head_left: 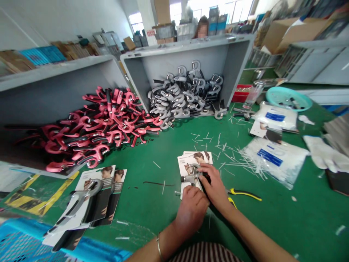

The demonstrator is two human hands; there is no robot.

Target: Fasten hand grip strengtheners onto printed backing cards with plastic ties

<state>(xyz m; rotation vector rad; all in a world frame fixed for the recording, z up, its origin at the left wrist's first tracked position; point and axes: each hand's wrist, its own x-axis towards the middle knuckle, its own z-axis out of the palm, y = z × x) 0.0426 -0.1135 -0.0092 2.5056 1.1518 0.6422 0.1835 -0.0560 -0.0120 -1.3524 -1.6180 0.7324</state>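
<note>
A grey hand grip strengthener (188, 178) lies on a printed backing card (183, 163), with another card showing beneath. My left hand (192, 207) is closed over the lower handle end; its fingertips are hidden. A thin white cable tie (177, 192) pokes out beside it. From the right, my right hand (213, 183) presses its fingers around the strengthener's handles. Partly behind my right wrist are yellow-handled pliers (245, 193). To the left, carded grey strengtheners (94, 189) lie in an overlapping pile at the table edge.
One tipped grey bin (174, 45) spills grey strengtheners; another bin (60, 72) spills red ones. Loose cable ties (225, 147) litter the green table (147, 160) near plastic bags of ties (276, 160). White gloves (324, 154) and a turquoise dish (289, 96) are right. A person sits beyond.
</note>
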